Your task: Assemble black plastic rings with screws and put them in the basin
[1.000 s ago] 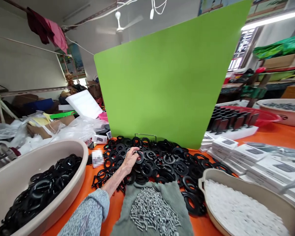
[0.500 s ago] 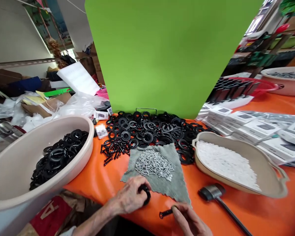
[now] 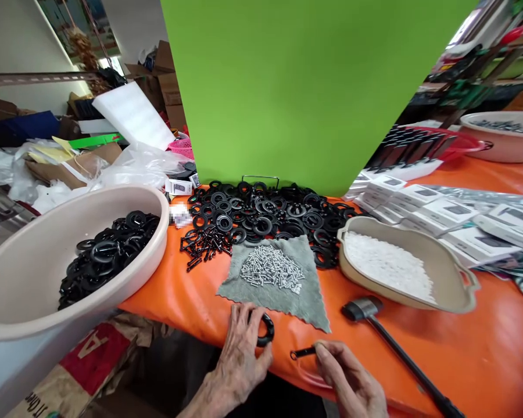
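Note:
At the front edge of the orange-covered table, my left hand [image 3: 244,354] has its fingers closed on a black ring [image 3: 268,331], which stands tilted against the tabletop. To its right, my right hand [image 3: 351,371] pinches a short black pin [image 3: 304,352] with a small eyelet at its free end. The eyelet points left toward the ring, and a gap separates the two parts. Just beyond my hands, a grey-green cloth [image 3: 283,305] carries a heap of small silver screws [image 3: 270,268]. Similar black pins [image 3: 207,245] lie in a pile left of the cloth.
A heap of black rings [image 3: 261,223] lies before the green board [image 3: 309,93]. The large tub [image 3: 9,316] at left holds more rings. On the right are a mallet [image 3: 392,337], a beige tray [image 3: 453,284] of white pieces and stacked small boxes [image 3: 457,220].
My left hand has turned more upright and shifted slightly right with the ring. The pin in my right hand has moved slightly right and away from me. The camera view has tilted down.

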A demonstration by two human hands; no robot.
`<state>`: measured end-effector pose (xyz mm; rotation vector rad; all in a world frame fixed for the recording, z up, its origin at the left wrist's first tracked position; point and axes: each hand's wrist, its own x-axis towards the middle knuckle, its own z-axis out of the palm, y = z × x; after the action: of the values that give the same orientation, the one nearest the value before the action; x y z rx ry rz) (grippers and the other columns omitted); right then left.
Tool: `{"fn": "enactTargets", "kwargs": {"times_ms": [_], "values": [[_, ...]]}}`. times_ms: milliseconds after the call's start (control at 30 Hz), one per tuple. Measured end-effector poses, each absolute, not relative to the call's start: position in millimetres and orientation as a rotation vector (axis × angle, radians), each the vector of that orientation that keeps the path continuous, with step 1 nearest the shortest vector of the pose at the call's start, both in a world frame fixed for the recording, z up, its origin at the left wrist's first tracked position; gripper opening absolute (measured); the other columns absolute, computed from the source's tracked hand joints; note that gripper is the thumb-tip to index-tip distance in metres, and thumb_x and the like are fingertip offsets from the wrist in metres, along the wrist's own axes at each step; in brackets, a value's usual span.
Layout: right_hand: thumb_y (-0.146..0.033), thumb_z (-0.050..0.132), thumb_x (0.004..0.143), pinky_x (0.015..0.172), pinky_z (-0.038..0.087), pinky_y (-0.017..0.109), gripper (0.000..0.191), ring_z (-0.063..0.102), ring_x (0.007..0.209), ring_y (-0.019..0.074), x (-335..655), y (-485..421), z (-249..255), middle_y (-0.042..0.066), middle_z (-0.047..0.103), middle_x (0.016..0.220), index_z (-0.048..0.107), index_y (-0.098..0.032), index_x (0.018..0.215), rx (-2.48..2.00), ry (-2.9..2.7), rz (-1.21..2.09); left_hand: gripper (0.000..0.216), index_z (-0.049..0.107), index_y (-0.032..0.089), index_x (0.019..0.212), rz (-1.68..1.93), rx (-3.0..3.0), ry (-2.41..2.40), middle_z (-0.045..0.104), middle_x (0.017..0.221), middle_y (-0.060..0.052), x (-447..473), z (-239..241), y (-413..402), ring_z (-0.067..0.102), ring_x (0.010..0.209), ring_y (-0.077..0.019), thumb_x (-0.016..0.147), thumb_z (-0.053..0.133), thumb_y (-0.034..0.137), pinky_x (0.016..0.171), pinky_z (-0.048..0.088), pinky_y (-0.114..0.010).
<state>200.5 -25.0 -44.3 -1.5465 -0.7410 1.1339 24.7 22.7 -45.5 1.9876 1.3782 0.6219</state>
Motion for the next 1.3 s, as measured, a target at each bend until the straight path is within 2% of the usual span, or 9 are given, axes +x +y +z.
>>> {"fn": "enactTargets", "kwargs": {"times_ms": [100,200,333,400,500,567,733,1000,1300], "values": [[-0.051,0.073,0.069,0.067,0.046,0.018,0.034,0.053,0.072,0.0144,191.3,-19.8,-39.9,-0.001,0.059,0.072,0.064,-0.02,0.077,-1.528,-0.728,1.147,0.054,0.048,0.02,0.122,0.64,1.943,1.405,0.048,0.12,-0.011,25.3,-37.7,20.9,0.041,0.114,-0.0302,0.07,0.055,0.007,0.103,0.035,-0.052],[-0.055,0.071,0.07,0.057,0.042,0.019,0.037,0.047,0.063,0.0125,179.6,-12.4,-35.9,-0.002,0.054,0.065,0.063,-0.019,0.075,-1.514,-0.727,1.127,0.05,0.051,0.019,0.116,0.697,1.828,1.355,0.051,0.113,-0.009,23.5,-20.1,19.1,0.046,0.109,-0.0265,0.068,0.057,0.006,0.102,0.037,-0.046],[-0.058,0.066,0.074,0.054,0.041,0.019,0.039,0.046,0.059,0.0113,167.7,-4.8,-30.6,-0.002,0.054,0.064,0.063,-0.019,0.073,-1.47,-0.843,1.216,0.016,0.057,0.017,0.098,0.708,1.496,1.237,0.06,0.093,-0.006,23.8,-5.3,20.2,0.056,0.084,-0.0183,0.082,0.053,0.019,0.08,0.048,-0.031],[-0.062,0.064,0.074,0.057,0.045,0.022,0.043,0.051,0.061,0.0136,167.6,-3.0,-30.1,0.001,0.059,0.066,0.066,-0.019,0.077,-1.482,-0.883,1.272,0.013,0.059,0.016,0.091,0.711,1.392,1.189,0.062,0.085,-0.004,23.5,-5.5,22.3,0.056,0.074,-0.0153,0.087,0.048,0.023,0.071,0.047,-0.026],[-0.067,0.057,0.076,0.058,0.047,0.025,0.051,0.058,0.066,0.0172,172.9,-1.1,-31.2,0.004,0.065,0.071,0.068,-0.019,0.092,-1.534,-0.953,1.282,0.012,0.06,0.016,0.088,0.735,1.365,1.172,0.061,0.081,-0.003,20.2,-8.5,24.7,0.055,0.07,-0.013,0.087,0.05,0.022,0.066,0.044,-0.023],[-0.064,0.054,0.08,0.055,0.046,0.024,0.048,0.057,0.063,0.0164,177.1,1.6,-30.8,0.003,0.064,0.07,0.067,-0.02,0.093,-1.531,-1.067,1.278,0.011,0.061,0.016,0.087,0.729,1.385,1.174,0.061,0.081,-0.002,17.1,-8.7,25.5,0.054,0.069,-0.0123,0.086,0.051,0.02,0.065,0.043,-0.022],[-0.057,0.056,0.082,0.048,0.039,0.023,0.038,0.049,0.053,0.0123,184.6,17.6,-22.2,-0.002,0.055,0.06,0.063,-0.02,0.076,-1.439,-1.376,1.285,0.011,0.062,0.016,0.088,0.71,1.478,1.154,0.062,0.082,-0.002,10.8,-0.9,31.8,0.055,0.071,-0.0124,0.086,0.052,0.017,0.066,0.044,-0.022],[-0.044,0.052,0.088,0.055,0.044,0.024,0.027,0.056,0.06,0.0144,194.4,39.2,-20.0,0.0,0.063,0.066,0.063,-0.022,0.079,-1.383,-1.724,1.051,0.014,0.063,0.017,0.096,0.645,1.67,1.201,0.064,0.095,-0.005,10.2,-3.6,45.3,0.059,0.094,-0.0182,0.087,0.052,0.014,0.088,0.045,-0.03],[-0.028,0.041,0.095,0.071,0.051,0.03,0.023,0.062,0.076,0.0181,194.0,23.5,-63.2,0.004,0.063,0.081,0.064,-0.024,0.092,-1.301,-1.9,0.749,0.019,0.058,0.019,0.093,0.506,2.0,1.223,0.056,0.095,-0.004,7.6,-29.1,41.5,0.055,0.093,-0.018,0.09,0.042,0.009,0.087,0.049,-0.031]]}}
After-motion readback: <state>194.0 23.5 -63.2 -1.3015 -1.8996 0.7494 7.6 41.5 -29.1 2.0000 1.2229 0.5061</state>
